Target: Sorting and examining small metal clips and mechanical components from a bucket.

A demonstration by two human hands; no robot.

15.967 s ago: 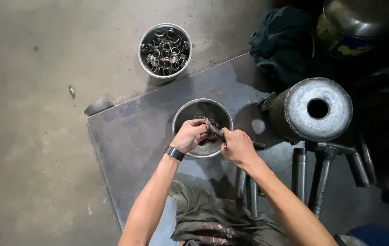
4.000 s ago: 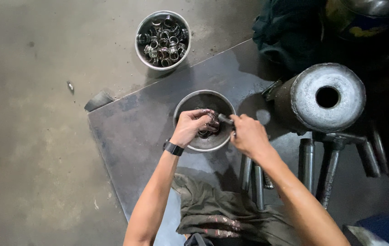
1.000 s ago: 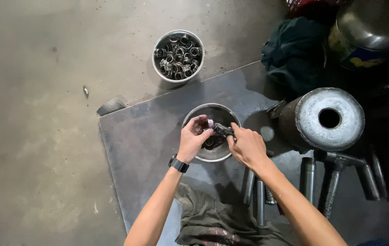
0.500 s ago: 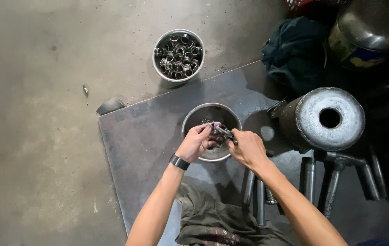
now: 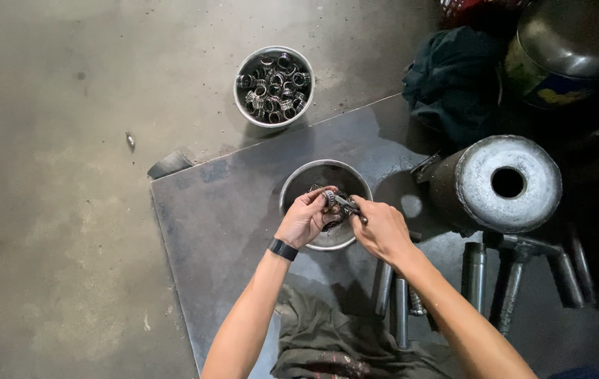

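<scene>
Only one label in view: a blue-and-yellow printed label (image 5: 550, 89) on the side of a large dark round container (image 5: 580, 42) at the top right corner, above the grey cylinder with a hole in its end (image 5: 506, 184). Label curved with the container's wall, partly in shadow, its print too dim to make out. No packages, signs or screens elsewhere.

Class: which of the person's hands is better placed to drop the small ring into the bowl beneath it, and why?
Left, probably. The left hand pinches the small ring directly over the metal bowl; the right hand grips a thin tool.
</scene>
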